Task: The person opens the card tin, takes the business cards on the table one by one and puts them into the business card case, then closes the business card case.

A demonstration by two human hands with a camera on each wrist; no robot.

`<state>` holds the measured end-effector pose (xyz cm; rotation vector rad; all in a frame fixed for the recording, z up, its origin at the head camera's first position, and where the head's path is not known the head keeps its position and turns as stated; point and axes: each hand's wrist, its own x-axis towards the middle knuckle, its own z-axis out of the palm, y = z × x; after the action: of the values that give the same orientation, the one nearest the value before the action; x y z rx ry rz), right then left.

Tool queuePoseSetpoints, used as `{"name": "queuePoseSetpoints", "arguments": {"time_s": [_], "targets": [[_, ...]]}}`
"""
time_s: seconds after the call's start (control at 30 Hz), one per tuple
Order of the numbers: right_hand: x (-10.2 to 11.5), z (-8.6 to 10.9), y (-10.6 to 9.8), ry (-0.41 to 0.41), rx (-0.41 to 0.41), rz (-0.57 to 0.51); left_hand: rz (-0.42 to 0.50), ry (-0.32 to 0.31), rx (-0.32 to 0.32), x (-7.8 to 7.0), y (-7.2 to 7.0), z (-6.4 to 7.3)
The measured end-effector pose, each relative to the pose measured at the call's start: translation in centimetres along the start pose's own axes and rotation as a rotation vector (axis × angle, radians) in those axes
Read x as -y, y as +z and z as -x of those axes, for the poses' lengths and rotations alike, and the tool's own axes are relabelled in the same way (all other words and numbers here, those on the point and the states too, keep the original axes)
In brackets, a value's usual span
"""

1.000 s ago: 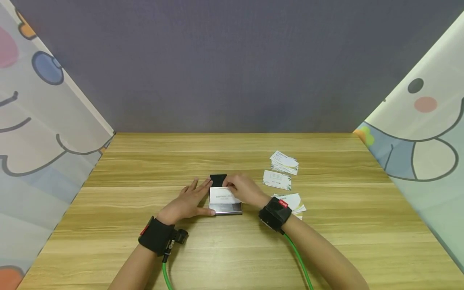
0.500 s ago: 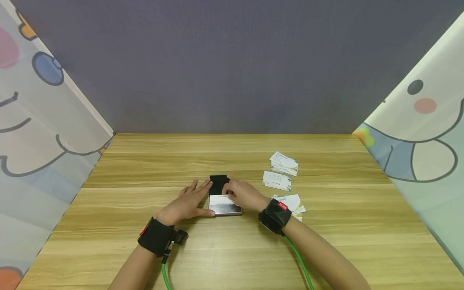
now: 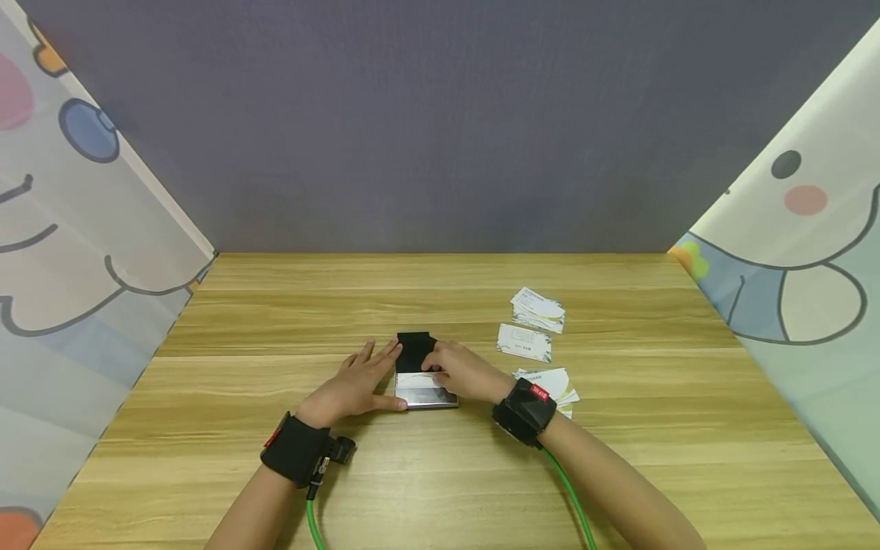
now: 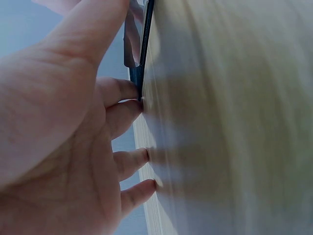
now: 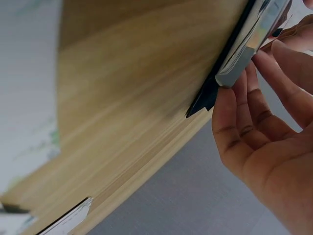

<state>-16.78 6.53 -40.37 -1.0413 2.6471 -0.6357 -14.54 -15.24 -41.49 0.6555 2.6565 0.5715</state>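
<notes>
- Left hand (image 3: pixel 354 391) lay spread at nine o'clock of the case (image 3: pixel 428 398), thumb at the case's edge near seven o'clock, two fingertips by the black flap (image 3: pixel 414 351).
- Right hand (image 3: pixel 470 370) was at three o'clock, bent fingers at the white card (image 3: pixel 411 380); I could not tell if they pinched it or just pushed.
- The case lay flat on the table (image 3: pixel 426 473), flap open toward twelve o'clock, with a strip of card showing above the shiny part.
- The far pile (image 3: pixel 538 312) lay at two o'clock, the near pile (image 3: pixel 548 379) at three, and the lone card (image 3: pixel 525 343) between.
- It looked like sliding the card toward six o'clock. A soft, even push seemed best, with straight corners and a steady left hand, so nothing bent.
</notes>
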Motion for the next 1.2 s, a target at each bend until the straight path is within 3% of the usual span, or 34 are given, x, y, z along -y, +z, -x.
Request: {"name": "queuePoseSetpoints", "arguments": {"time_s": [0.2, 0.53, 0.87, 1.2], "targets": [[-0.4, 0.5, -0.3, -0.002, -0.014, -0.045, 0.000, -0.005, 0.002, 0.0, 0.0, -0.1], [-1.6, 1.8, -1.2, 0.008, -0.066, -0.021, -0.007, 0.010, -0.009, 0.0, 0.2, -0.1], [-4.0, 4.8, -2.3, 0.043, -0.083, 0.000, 0.006, 0.014, -0.001, 0.0, 0.2, -0.1], [-6.4, 8.2, -3.7, 0.143, -0.083, -0.021, 0.008, 0.018, -0.003, 0.1, 0.1, 0.0]]}}
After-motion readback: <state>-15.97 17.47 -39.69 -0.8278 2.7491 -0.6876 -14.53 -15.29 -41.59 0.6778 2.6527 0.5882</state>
